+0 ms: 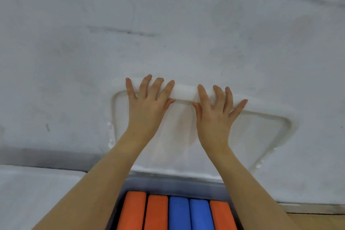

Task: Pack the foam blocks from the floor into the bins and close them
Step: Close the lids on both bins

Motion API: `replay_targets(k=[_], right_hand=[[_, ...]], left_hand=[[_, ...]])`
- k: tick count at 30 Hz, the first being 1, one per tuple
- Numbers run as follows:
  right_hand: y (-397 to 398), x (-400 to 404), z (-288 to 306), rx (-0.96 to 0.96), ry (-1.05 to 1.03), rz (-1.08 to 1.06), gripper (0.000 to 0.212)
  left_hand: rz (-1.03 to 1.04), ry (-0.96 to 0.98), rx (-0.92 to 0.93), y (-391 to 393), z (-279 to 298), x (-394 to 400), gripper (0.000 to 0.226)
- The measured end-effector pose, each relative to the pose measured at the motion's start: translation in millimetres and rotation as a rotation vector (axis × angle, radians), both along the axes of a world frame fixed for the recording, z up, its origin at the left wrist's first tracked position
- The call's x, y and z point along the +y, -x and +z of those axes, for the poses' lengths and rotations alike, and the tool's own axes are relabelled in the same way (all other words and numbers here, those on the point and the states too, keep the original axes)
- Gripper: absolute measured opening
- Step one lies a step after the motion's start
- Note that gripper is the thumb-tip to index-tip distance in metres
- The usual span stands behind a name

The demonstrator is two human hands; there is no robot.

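A white bin lid [261, 132] stands upright behind an open grey bin [168, 183], leaning against the wall. My left hand [147, 104] and my right hand [216, 112] both grip the lid's raised top rim [184, 92], fingers spread over it and thumbs tucked under. Inside the bin, foam blocks stand side by side: two orange foam blocks [133, 211] on the left, two blue foam blocks [179, 213] in the middle, and one more orange foam block [222, 214] on the right. My forearms hide the bin's side walls.
A scuffed white wall [168, 24] fills the upper view. A flat white surface [37, 192], which looks like the closed lid of another bin, lies at the lower left. A strip of wooden floor [317, 222] shows at the lower right.
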State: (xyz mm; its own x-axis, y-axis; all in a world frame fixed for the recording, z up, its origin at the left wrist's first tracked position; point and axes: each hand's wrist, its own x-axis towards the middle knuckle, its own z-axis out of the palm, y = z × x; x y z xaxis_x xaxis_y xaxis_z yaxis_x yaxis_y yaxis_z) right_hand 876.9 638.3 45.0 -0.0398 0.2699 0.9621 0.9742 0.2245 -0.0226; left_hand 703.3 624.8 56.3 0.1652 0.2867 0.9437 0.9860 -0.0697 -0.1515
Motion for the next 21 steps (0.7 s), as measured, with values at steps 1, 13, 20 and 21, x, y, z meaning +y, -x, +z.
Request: replay_targets(k=[1, 13, 20, 21], right_hand=[[2.9, -7.6, 10.4, 0.009, -0.026, 0.015, 0.039], [16.6, -83.6, 46.6, -0.038, -0.014, 0.07, 0.034], [6.8, -80.9, -26.4, -0.103, 0.282, 0.101, 0.035], [3.9, -76.7, -40.6, -0.099, 0.311, 0.106, 0.035]], left_hand=[[0.005, -0.021, 0.003, 2.6, 9.9, -6.5, 0.035], [-0.133, -0.036, -0.029, 19.8, 39.4, -72.5, 0.031], [-0.306, 0.427, -0.277, 12.6, -38.4, -80.5, 0.042], [-0.298, 0.467, -0.28, 9.6, -49.7, -76.6, 0.043]])
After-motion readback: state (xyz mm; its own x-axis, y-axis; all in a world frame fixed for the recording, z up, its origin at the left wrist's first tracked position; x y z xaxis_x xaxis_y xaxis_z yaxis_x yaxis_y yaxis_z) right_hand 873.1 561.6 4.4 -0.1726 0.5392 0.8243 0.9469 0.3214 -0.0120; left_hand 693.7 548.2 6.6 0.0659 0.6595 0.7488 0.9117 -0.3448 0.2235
